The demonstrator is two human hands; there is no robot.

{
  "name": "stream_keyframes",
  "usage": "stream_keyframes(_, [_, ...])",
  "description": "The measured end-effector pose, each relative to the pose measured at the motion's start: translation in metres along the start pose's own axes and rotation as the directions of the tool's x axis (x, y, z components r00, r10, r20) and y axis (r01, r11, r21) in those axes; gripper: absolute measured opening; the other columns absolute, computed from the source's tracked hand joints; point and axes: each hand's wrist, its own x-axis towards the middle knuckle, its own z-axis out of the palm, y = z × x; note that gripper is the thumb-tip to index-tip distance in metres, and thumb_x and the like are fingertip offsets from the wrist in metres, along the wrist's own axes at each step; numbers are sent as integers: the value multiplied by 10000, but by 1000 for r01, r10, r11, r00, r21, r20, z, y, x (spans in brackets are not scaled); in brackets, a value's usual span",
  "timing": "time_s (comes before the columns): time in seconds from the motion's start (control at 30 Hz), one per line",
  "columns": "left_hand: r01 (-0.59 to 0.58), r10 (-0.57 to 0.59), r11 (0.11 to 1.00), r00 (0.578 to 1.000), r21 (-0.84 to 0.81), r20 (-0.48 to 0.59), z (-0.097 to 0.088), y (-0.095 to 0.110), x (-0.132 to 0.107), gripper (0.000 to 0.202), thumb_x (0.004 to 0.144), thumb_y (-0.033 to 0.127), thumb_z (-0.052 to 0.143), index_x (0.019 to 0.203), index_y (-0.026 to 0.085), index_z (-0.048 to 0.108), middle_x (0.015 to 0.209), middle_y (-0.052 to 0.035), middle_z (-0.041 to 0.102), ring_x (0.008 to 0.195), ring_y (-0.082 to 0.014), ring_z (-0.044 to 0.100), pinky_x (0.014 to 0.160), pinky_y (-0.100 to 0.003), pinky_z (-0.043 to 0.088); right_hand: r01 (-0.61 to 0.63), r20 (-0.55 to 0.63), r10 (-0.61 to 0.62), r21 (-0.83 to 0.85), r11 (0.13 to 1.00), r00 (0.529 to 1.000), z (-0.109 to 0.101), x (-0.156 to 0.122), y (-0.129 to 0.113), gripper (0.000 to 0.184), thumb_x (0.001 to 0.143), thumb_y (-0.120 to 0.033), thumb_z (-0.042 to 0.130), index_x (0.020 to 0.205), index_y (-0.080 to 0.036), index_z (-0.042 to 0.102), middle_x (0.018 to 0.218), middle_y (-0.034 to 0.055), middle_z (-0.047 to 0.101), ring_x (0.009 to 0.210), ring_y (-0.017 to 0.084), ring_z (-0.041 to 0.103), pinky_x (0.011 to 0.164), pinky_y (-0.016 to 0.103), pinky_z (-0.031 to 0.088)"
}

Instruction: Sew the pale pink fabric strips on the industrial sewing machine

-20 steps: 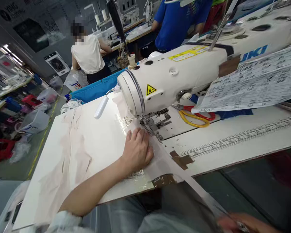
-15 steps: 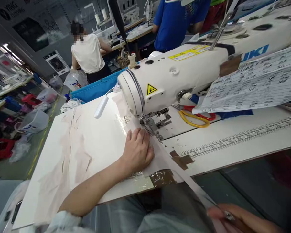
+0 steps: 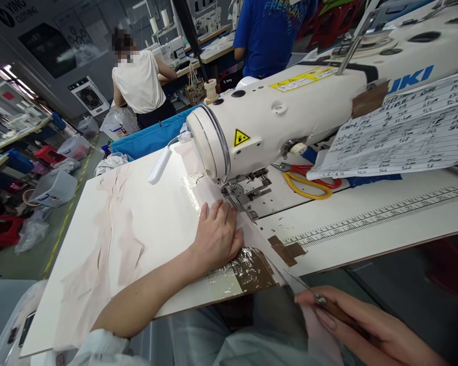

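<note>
1. Spread loose and wrinkled over the left part of the desk [image 3: 366, 239]: pale fabric [image 3: 114, 244]. Probably best left slack there, so that nothing drags on the seam line.
2. Flat on the fabric, just in front of the presser foot [image 3: 234, 195]: the left hand [image 3: 217, 236], grip open, fingers together, clasping nothing. Press lightly, steer with the fingertips, and hold them clear of the needle.
3. Under the sewing machine [image 3: 275, 117], the fabric's edge caught at the foot, and from there a narrow strip running down past the brown tape [image 3: 254, 267] at the desk's front edge. Line that edge up straight with the foot.
4. Behind the foot, well apart from both hands: scissors [image 3: 309, 184]. No call to touch them.
5. Low, off the front of the desk: the right hand [image 3: 351, 325], grip closed round a thin metal tool [image 3: 320, 300], with the strip's lower end just beside it. Cannot tell whether those fingers pinch cloth too. Aim for gentle, even tension, with the tip kept off the cloth.
6. Far right, propped against the machine: a printed paper sheet [image 3: 400, 137]. Leave it alone.
</note>
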Motion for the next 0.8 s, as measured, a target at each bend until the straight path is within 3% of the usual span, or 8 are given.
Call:
stream_keyframes(0.1, [2, -1, 1000, 1000, 7, -3, 0, 0, 0, 399, 987, 323, 398, 1290, 106, 540, 1330, -170, 556, 1304, -327, 445, 1102, -548, 370, 52, 180, -65, 75, 996, 982, -1, 9, -13, 316, 893, -550, 604, 1017, -313, 772, 944, 88, 757, 859, 244, 734, 804, 241, 587])
stream_keyframes(0.23, [1, -1, 1000, 1000, 2, -15, 1, 1, 0, 401, 985, 322, 404, 1292, 99, 533, 1319, -165, 563, 1297, -326, 443, 1100, -547, 369, 110, 164, -119, 63, 992, 979, -1, 19, -30, 368, 889, -560, 607, 1004, -246, 761, 946, 103, 755, 899, 244, 729, 853, 242, 571])
stream_keyframes(0.4, [-10, 10, 1000, 999, -2, -39, 2, 0, 0, 382, 983, 303, 416, 1275, 87, 537, 1288, -161, 560, 1269, -314, 450, 1108, -513, 361, 92, 239, -98, 37, 995, 966, 4, 23, -44, 428, 964, -551, 494, 1136, -216, 698, 1033, 104, 735, 1019, 256, 694, 841, 248, 572])
stream_keyframes(0.6, [-11, 16, 997, 998, 70, -68, 5, -2, 4, 368, 958, 238, 442, 1256, 53, 557, 1096, -149, 583, 1036, -292, 517, 995, -460, 434, 73, 175, -86, 80, 994, 981, 11, 27, -45, 435, 937, -557, 532, 1148, -213, 695, 1156, 120, 717, 1091, 295, 663, 918, 331, 563])
stream_keyframes(0.67, [-16, 21, 994, 999, 104, -48, 4, -3, 6, 370, 944, 212, 459, 1255, 36, 552, 1050, -150, 578, 986, -288, 516, 927, -444, 459, 13, 137, -32, 135, 991, 990, 14, 25, -44, 433, 894, -571, 593, 1128, -226, 711, 1163, 108, 715, 1096, 299, 659, 929, 344, 563])
stream_keyframes(0.73, [-16, 20, 991, 1000, 136, -23, 3, -4, 8, 355, 927, 172, 470, 1243, 34, 556, 1043, -153, 578, 970, -285, 515, 888, -429, 467, -124, 123, 97, 237, 964, 988, 20, 21, -45, 445, 853, -580, 652, 1135, -242, 717, 1198, 94, 697, 1036, 289, 679, 883, 348, 588])
stream_keyframes(0.8, [-6, 8, 987, 1000, 160, -12, 2, -5, 9, 340, 911, 122, 462, 1227, 46, 564, 1061, -153, 582, 987, -284, 518, 895, -423, 463, -296, 172, 246, 401, 867, 954, 27, 13, -49, 464, 820, -588, 693, 1141, -254, 716, 1181, 83, 693, 862, 256, 711, 769, 350, 621])
